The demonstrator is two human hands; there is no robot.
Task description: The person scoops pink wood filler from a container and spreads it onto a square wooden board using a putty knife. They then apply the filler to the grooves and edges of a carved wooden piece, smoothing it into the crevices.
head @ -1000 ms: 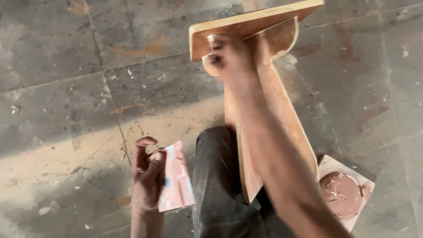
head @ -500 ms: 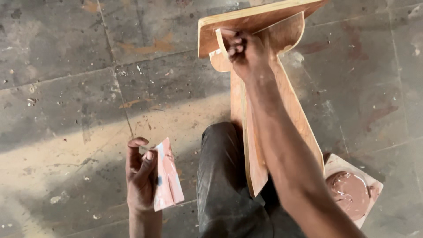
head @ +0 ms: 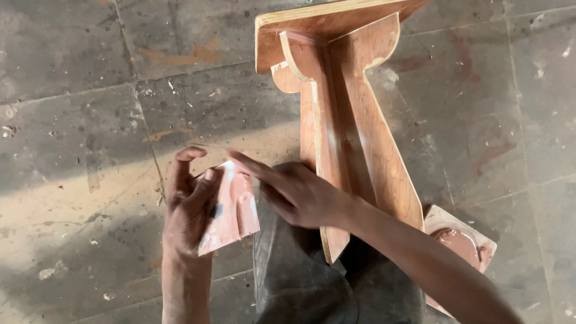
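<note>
My left hand (head: pixel 187 207) grips a small flat plywood piece (head: pixel 231 210) smeared with reddish-brown putty. My right hand (head: pixel 294 191) reaches across to it, the index finger stretched out and touching the putty on that piece. A wooden stool-like piece (head: pixel 354 120) made of plywood panels leans against my knee (head: pixel 300 270), its flat top at the far end.
A second small board (head: pixel 480 246) holding a lump of reddish-brown putty (head: pixel 459 246) lies on the floor at my right. Grey stone floor tiles (head: pixel 90 90), dusty and stained, lie all around.
My right hand has left the top edge of the wooden piece and come down to the putty board in my left hand. The left hand has risen slightly.
</note>
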